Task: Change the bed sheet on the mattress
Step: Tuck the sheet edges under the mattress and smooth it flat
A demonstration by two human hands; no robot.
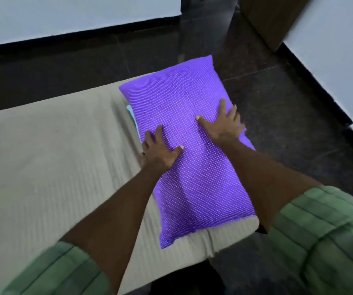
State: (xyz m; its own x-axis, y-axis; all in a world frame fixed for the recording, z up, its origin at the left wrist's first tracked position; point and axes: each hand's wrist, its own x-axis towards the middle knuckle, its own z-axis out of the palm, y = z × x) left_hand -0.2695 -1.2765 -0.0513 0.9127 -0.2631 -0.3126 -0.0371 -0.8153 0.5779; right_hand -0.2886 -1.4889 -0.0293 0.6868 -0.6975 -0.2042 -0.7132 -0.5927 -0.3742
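Observation:
A purple dotted pillow [184,103] lies at the right end of the mattress, its far corner hanging past the edge. A beige ribbed sheet [49,167] covers the mattress. My left hand [158,151] presses flat on the pillow's left edge with fingers spread. My right hand [224,122] lies flat on the pillow's right side, fingers straight. A sliver of light blue fabric [131,116] shows under the pillow's left edge.
Dark polished floor [288,116] surrounds the low mattress on the far and right sides. White walls with black skirting [86,33] run behind and at right. A brown wooden door or cabinet [271,20] stands at the top right.

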